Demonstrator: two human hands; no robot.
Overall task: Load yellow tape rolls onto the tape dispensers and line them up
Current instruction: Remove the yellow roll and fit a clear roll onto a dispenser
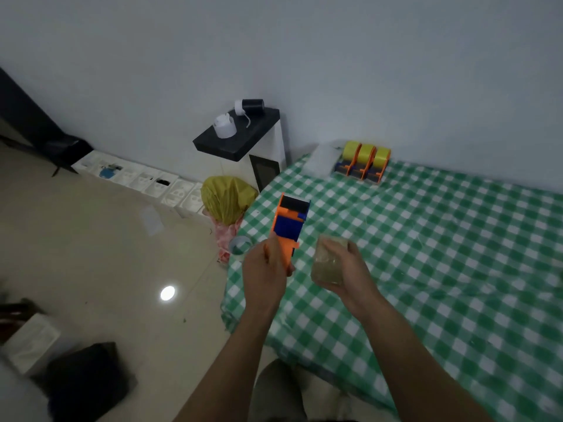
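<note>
L hand [264,269] was clamped on empty orange dispenser [288,231]; R hand [344,266] closed round a blurred, dull-yellow tape roll [330,261], just right of dispenser. Loaded dispensers [362,162] sat well beyond it. Risk: roll seated reversed, since its orientation was unreadable.

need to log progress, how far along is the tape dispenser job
Done: three loaded dispensers stand in a row at the table's far edge. In hand: the left hand holds an empty dispenser, the right hand a tape roll. Left: mount that roll and add the dispenser to the row. No other empty dispensers show.
</note>
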